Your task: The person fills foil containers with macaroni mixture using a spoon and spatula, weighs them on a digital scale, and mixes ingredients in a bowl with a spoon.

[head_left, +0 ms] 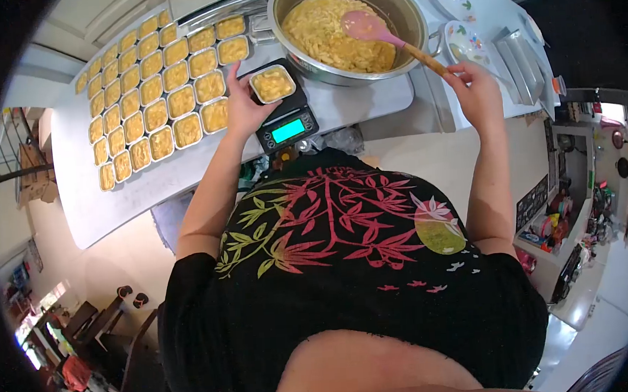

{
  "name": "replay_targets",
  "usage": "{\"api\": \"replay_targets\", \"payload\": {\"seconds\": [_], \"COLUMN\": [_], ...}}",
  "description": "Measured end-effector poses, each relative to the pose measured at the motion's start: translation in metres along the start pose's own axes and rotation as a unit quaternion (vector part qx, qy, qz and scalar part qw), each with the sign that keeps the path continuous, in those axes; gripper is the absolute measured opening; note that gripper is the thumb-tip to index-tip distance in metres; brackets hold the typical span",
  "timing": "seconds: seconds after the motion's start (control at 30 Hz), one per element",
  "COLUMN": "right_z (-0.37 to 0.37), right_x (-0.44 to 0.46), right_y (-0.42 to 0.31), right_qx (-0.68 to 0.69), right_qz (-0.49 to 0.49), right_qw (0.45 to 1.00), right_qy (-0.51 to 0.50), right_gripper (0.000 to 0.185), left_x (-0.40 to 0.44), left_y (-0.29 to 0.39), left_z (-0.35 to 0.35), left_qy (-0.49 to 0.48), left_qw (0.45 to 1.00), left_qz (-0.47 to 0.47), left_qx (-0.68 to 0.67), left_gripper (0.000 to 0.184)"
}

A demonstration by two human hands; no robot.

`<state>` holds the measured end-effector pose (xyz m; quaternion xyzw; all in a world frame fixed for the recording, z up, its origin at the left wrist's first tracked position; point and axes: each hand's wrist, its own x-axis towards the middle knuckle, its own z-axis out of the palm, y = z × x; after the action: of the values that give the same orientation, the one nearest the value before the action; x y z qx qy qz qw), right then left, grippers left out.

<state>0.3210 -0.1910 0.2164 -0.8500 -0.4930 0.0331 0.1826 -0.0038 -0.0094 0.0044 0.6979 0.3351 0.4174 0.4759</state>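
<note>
White worktop (87, 211): bare strip along the near-left edge. Large pot (410, 22), tight against open room beside the scale (288, 130). Both arms reach forward, spread apart. Right hand (475, 92), grip closed round spoon (400, 42), spoon head inside pot. Left hand (244, 116) cupped along small filled tray (272, 83) over scale; grip's firmness unclear.

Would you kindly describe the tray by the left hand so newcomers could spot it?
Find the big metal pot; left of it lies the black scale. Over the scale, at the left hand, the filled tray alone is outside the tray rows.
</note>
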Motion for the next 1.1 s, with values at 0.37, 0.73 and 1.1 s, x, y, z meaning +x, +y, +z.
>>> {"api": "replay_targets", "payload": {"seconds": [0.37,0.73,1.1], "right_z": [-0.002,-0.011,-0.02], "right_x": [0.008,0.016,0.017], "right_y": [-0.018,-0.025,-0.029], "right_qx": [-0.13,-0.232,-0.322], "right_qz": [-0.024,-0.091,-0.176], "right_qw": [0.991,0.967,0.927], "right_qy": [-0.007,0.053,0.078], "right_gripper": [0.024,0.024,0.02], "left_x": [-0.022,-0.101,-0.132], "left_y": [0.03,0.027,0.016], "left_z": [-0.043,-0.069,-0.06], "left_qy": [0.009,0.186,0.075], "left_qw": [0.983,0.954,0.962], "left_qz": [0.03,0.0,-0.083], "left_qx": [0.179,0.234,0.247], "left_gripper": [0.102,0.034,0.022]}}
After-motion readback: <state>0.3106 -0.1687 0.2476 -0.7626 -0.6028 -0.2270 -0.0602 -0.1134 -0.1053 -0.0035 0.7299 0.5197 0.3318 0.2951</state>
